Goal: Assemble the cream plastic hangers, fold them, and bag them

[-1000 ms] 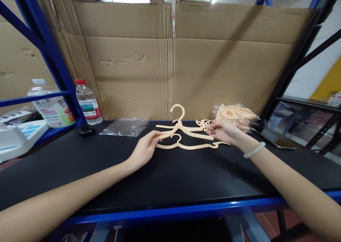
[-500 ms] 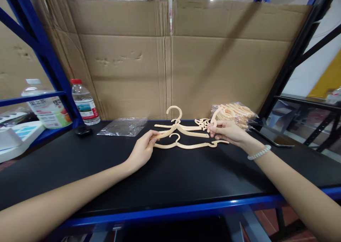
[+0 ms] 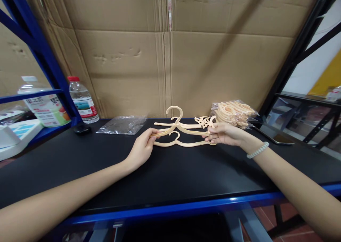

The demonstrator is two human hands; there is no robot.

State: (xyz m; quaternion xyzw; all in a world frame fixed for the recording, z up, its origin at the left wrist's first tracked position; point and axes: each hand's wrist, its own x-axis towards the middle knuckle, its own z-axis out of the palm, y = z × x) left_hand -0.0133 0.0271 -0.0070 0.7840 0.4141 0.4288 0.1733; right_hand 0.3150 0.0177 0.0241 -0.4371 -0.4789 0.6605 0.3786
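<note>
I have the left hand point(image 3: 142, 146) pinching one end of the upper hanger point(image 3: 190, 131) over the black table point(image 3: 170, 178), the right hand point(image 3: 226, 133) grasping a curved piece point(image 3: 212, 120) by its other end; uneven finger pressure could, I judge, make that piece slip. A lower hanger point(image 3: 190, 145) on the near side might snag, and loose parts point(image 3: 201, 121) and a bagged pile point(image 3: 234, 112) crowd the right.

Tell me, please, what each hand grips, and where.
Left hand: a beige clothes hanger, by its left end. Right hand: a small curved piece, by its lower part.
</note>
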